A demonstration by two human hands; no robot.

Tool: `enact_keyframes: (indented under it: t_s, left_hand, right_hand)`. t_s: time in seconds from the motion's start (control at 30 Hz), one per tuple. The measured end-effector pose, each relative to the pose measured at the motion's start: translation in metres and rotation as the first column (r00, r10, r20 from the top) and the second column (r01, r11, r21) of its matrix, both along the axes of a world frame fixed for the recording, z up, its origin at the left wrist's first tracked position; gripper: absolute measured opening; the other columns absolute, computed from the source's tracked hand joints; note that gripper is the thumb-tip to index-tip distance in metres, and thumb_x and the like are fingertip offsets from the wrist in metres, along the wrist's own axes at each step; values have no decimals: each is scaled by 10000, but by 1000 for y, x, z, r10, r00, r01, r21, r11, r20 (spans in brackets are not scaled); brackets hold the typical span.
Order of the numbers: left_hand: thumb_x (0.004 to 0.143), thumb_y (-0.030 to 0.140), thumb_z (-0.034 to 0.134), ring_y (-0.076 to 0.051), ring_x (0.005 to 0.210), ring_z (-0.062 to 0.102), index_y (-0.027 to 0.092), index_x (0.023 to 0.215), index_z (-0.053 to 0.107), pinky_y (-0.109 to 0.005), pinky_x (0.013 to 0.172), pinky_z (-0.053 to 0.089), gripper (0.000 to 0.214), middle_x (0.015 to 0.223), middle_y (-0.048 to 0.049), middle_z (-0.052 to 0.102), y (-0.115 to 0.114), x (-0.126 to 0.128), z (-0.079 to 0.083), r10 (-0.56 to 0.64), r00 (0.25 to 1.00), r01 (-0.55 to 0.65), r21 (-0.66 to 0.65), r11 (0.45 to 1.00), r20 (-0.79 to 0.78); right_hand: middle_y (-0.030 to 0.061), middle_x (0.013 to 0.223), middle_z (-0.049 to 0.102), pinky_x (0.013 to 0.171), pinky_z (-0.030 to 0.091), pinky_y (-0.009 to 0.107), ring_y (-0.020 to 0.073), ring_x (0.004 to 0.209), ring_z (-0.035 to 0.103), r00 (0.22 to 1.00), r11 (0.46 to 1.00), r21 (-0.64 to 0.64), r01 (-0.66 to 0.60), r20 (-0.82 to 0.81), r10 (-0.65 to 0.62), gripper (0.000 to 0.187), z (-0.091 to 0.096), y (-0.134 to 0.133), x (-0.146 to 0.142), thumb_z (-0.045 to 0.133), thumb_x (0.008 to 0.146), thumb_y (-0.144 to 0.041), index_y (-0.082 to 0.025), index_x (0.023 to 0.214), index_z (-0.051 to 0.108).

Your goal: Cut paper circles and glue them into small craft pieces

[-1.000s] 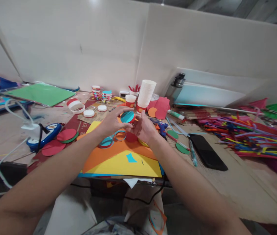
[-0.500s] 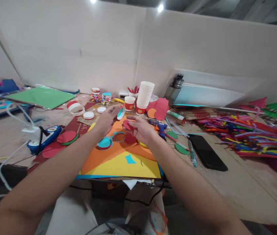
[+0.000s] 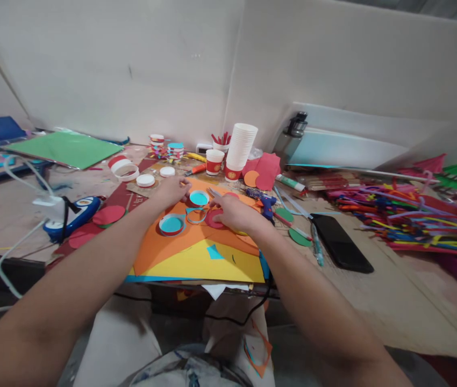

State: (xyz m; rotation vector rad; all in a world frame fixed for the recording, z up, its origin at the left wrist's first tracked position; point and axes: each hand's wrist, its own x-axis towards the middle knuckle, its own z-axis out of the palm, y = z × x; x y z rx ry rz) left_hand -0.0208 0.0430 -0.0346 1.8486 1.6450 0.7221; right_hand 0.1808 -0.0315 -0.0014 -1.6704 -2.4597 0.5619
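Note:
A shallow paper-cup ring with a blue disc inside (image 3: pixel 199 199) sits on orange paper (image 3: pixel 196 242) between my hands. My left hand (image 3: pixel 175 191) is at its left side, fingers loosely bent and apart. Reaching in from the right, my right hand (image 3: pixel 232 211) has its fingertips near the ring and its thumb over a red paper disc (image 3: pixel 213 219); the fingers look apart. Another red piece (image 3: pixel 231 195) shows just behind that hand. A second blue-lined ring (image 3: pixel 172 225) and an open ring (image 3: pixel 196 216) lie closer to me.
Stacked paper cups (image 3: pixel 241 150) stand at the back beside a single red cup (image 3: pixel 214 162). A glue gun (image 3: pixel 268 207), phone (image 3: pixel 340 243) and pen (image 3: pixel 317 247) lie right, near many pipe cleaners (image 3: pixel 409 215). A blue power strip (image 3: pixel 71 217) with cables is left.
The blue-lined ring my left hand held tilted now rests on the paper. My right hand has come lower, and the red disc in its fingers no longer shows there. The view has tilted slightly down.

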Motion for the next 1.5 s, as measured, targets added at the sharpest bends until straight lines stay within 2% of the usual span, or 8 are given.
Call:
enact_keyframes:
  t_s: [0.1, 0.23, 0.3, 0.47, 0.73, 1.0, 1.3, 1.5]
  left_hand:
    - [808, 281, 602, -197, 734, 642, 168, 835, 694, -281, 698, 464, 148, 769, -63, 723, -1, -1, 1, 27, 994, -9, 159, 987, -106]
    - [798, 335, 651, -168, 723, 611, 177, 766, 707, -252, 674, 440, 170, 772, -48, 717, -8, 6, 6, -81, 969, 4, 317, 948, 231]
    - [828, 431, 624, -159, 672, 613, 169, 759, 699, -248, 608, 436, 281, 760, -65, 714, -15, 11, 10, -196, 913, 105, 258, 960, 357]
    - [791, 607, 624, -180, 675, 683, 155, 835, 689, -249, 553, 476, 459, 797, -102, 728, -36, 28, 19, -335, 707, 430, -2, 903, 622]
    - [729, 386, 760, -119, 504, 609, 140, 824, 654, -225, 509, 465, 284, 645, -47, 709, -40, 30, 25, -233, 715, 273, 43, 961, 659]
    - [740, 324, 762, -162, 638, 690, 134, 841, 635, -255, 602, 529, 250, 685, -65, 724, -43, 35, 28, -213, 614, 313, 13, 950, 760]
    - [738, 378, 764, -153, 634, 684, 115, 895, 664, -252, 614, 520, 322, 730, -80, 722, -40, 33, 18, -198, 486, 367, 7, 930, 851]
    - [687, 407, 807, -106, 568, 619, 124, 839, 686, -217, 554, 474, 343, 691, -37, 692, -39, 33, 17, -173, 548, 260, 29, 965, 818]
  right_hand:
    - [107, 1159, 702, 676, 416, 227, 203, 927, 643, 1000, 1000, 9, 14, 10, -14, 578, 0, 1, 0, 674, 743, -180, -170, 1315, 594]
    - [42, 839, 714, 603, 374, 244, 188, 763, 606, 993, 996, 25, 88, -86, -86, 217, 3, 12, 13, 731, 677, -223, -175, 889, 737]
    - [3, 680, 653, 571, 359, 245, 159, 665, 562, 952, 992, -13, 128, -279, -126, 89, 4, 17, 20, 729, 675, -248, -175, 714, 696]
    - [-32, 666, 615, 482, 362, 220, 94, 531, 477, 530, 950, -148, 276, -801, -278, 195, -2, 20, 17, 701, 708, -344, -188, 817, 660]
    - [-28, 788, 635, 585, 527, 247, 97, 621, 572, 249, 970, -164, 177, -946, -206, 226, -11, 20, -5, 668, 734, -364, -187, 870, 632]
    - [-49, 580, 530, 531, 476, 234, 91, 534, 502, 295, 976, -149, 160, -936, -192, 240, -17, 20, -4, 670, 768, -422, -185, 746, 636]
    - [-62, 538, 547, 507, 407, 231, 83, 474, 481, 233, 958, -167, 232, -947, -221, 244, -13, 18, -3, 728, 673, -393, -183, 766, 645]
    - [-61, 492, 530, 464, 389, 229, 82, 434, 458, 271, 954, -148, 262, -937, -220, 228, -8, 12, -4, 731, 664, -381, -184, 697, 620]
